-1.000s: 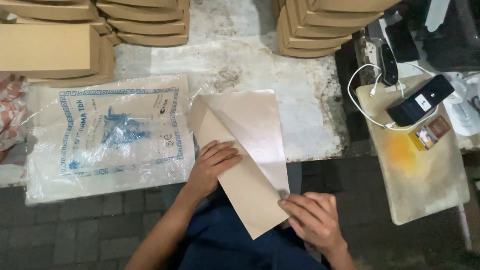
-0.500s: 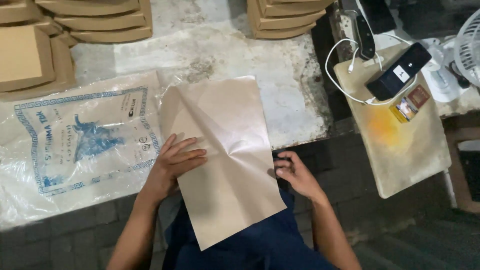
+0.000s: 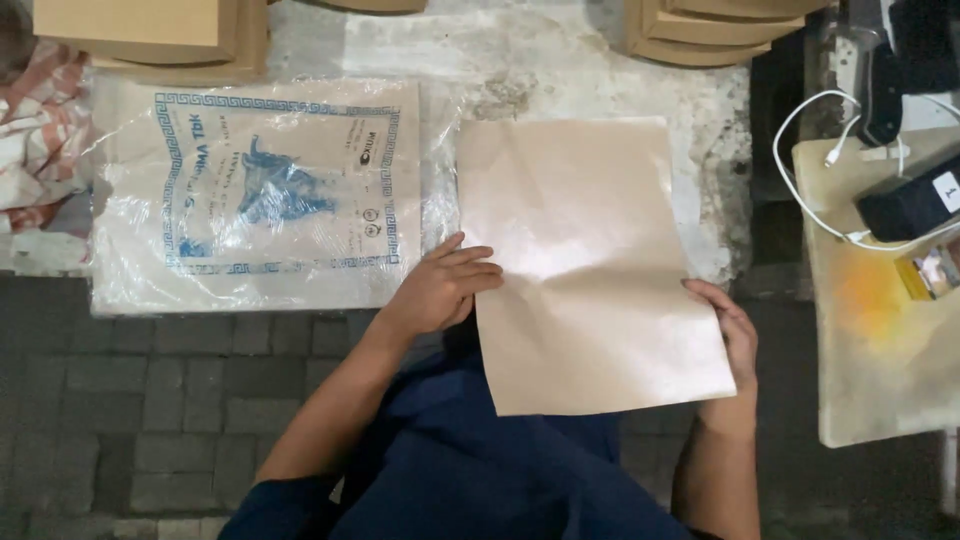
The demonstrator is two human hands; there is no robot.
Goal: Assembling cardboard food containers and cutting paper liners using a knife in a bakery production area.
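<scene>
A sheet of brown paper lies unfolded and flat, its far half on the worn stone worktop and its near half hanging over my lap. My left hand rests on the sheet's left edge, fingers laid flat and together. Along the right edge near the lower corner, my right hand curls its fingers around the paper.
A clear plastic pack of brown paper with blue print lies left of the sheet. Folded brown cardboard boxes are stacked at the back left and back right. A stained side board on the right holds a white cable, a dark device and a small pack.
The folded paper has been opened out and now lies flat. Both hands slid outward to its left and right edges. The camera view shifted closer over the worktop.
</scene>
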